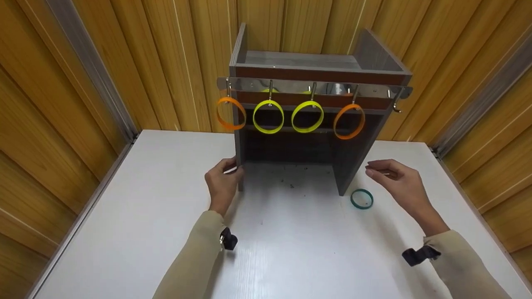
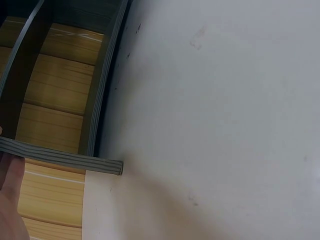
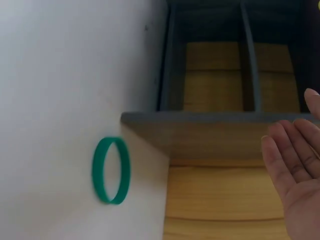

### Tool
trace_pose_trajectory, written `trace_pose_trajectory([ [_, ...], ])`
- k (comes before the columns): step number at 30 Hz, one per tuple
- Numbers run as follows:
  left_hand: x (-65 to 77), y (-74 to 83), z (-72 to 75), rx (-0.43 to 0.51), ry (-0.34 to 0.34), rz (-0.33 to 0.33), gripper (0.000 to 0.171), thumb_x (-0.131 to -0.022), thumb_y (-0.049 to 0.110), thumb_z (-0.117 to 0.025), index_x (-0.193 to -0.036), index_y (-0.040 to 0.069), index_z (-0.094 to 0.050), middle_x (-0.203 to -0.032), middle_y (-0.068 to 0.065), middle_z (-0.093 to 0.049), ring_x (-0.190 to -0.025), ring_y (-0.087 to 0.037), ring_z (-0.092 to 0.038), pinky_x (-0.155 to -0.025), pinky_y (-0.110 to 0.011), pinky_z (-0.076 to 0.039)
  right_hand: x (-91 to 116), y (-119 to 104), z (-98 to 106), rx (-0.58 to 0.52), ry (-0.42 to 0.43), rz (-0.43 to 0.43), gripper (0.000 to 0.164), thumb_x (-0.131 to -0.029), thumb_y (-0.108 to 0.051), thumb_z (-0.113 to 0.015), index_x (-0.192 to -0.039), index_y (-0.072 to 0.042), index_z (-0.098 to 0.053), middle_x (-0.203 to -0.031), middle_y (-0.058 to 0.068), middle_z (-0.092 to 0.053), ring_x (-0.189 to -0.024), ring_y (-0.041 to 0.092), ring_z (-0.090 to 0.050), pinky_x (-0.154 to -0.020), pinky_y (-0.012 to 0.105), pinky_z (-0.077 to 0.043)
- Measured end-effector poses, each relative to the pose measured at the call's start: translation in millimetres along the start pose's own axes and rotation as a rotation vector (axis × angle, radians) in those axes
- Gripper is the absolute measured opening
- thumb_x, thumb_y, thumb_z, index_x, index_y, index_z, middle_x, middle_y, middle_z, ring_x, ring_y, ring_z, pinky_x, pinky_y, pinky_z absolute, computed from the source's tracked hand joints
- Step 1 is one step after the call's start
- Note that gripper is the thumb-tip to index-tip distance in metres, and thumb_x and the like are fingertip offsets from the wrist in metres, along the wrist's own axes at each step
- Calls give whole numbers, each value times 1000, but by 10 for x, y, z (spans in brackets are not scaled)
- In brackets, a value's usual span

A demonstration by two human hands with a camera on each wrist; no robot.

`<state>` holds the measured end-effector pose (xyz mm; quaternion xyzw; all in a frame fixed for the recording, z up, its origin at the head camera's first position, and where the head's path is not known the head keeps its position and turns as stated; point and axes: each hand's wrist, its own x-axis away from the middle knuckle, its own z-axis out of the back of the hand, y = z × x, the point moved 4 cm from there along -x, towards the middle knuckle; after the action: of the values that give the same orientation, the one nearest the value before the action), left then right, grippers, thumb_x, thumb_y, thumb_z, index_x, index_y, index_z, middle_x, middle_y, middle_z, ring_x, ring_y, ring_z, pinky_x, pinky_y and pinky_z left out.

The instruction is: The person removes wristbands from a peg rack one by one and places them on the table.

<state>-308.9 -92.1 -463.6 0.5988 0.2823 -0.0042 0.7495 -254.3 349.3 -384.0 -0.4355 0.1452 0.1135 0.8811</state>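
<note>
My left hand [image 1: 223,185] pinches the front edge of the left side panel of a grey wooden shelf [image 1: 358,153], low down, thumb on the inner side. In the left wrist view only part of that hand shows at the left edge. My right hand [image 1: 401,182] hovers beside the right side panel, holding nothing, its fingers loosely bent and apart from the panel. Below it on the table lies a green wristband [image 3: 99,172]. From the metal hook rail [image 1: 291,86] across the shelf hang orange wristbands [image 1: 230,127] at both ends and yellow wristbands [image 1: 269,132] between them.
The shelf stands toward the back of a white table [image 1: 286,257]. A bare hook [image 1: 397,109] is at the rail's right end. Dark specks dot the tabletop under the shelf. Wood-patterned walls [image 1: 199,62] enclose the back and both sides.
</note>
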Motion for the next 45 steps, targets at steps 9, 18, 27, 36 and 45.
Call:
trace_pose_trajectory([
  [9, -10, 3, 29, 18, 11, -16, 27, -82, -12, -81, -107, -1, -80, -103, -13, -80, -99, -28, -78, -83, -32, -64, -163, -321, -12, -34, 48, 71, 30, -103, -20, -74, -129, -5, -73, -118, 5, -75, -104, 4, -71, -91, 13, -54],
  [18, -21, 17, 14, 18, 2, 12, 25, -82, -10, -82, -106, 0, -81, -103, -12, -80, -100, -27, -78, -81, -32, -64, -257, -535, -15, -194, 47, 87, 34, -101, -12, -75, -132, 0, -70, -124, 7, -74, -108, 8, -73, -94, 18, -56],
  [27, 4, -28, 14, 11, 9, 29, 25, -83, -11, -82, -105, 0, -81, -103, -13, -79, -99, -28, -78, -81, -31, -64, -372, -684, -21, -377, 29, 52, 35, -103, -15, -72, -134, 0, -69, -124, 11, -75, -107, 18, -76, -100, 22, -54],
  [36, 4, -32, 9, 18, 7, 2, 25, -82, -10, -82, -105, 0, -81, -102, -12, -80, -98, -27, -78, -80, -32, -64, -466, -791, -71, -530, 26, 16, 36, -101, -13, -76, -132, 3, -70, -120, 10, -76, -101, 22, -76, -98, 27, -57],
  [45, 6, -18, 1, 13, 4, -3, 24, -83, -10, -82, -105, 1, -81, -102, -12, -80, -98, -28, -78, -79, -33, -65, -493, -797, -93, -610, 38, -8, 34, -100, -12, -76, -128, 5, -70, -117, 11, -76, -100, 22, -77, -97, 30, -58],
])
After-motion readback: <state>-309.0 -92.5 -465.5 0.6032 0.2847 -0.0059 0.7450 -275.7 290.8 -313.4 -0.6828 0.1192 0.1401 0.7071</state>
